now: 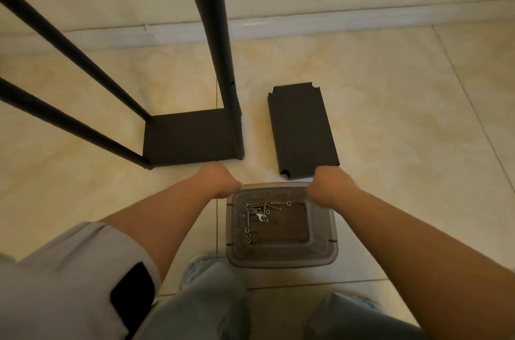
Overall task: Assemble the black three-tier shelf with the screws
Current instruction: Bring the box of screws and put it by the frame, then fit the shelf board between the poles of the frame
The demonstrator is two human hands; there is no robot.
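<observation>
Both arms reach down to a translucent grey plastic container (281,253) standing on the tiled floor (390,130). The left hand (220,182) is at the container's far left corner and the right hand (324,186) at its far right corner; each has its fingers curled down out of sight over the rim, and they seem to grip it, though the fingertips are hidden. On the recessed top of the container lies a loose cluster of silver screws (256,211), most of them towards its left side, with a few small nuts in a line below them.

The partly built black shelf frame (189,136) stands on the floor to the left, beyond the left hand: one flat bottom panel with four black poles (220,33) rising from its corners. Just to the right of it, apart from the frame, a loose stack of black shelf panels (302,130) lies flat on the floor, its near end close to the right hand. A pale skirting board (306,24) runs along the wall behind.
</observation>
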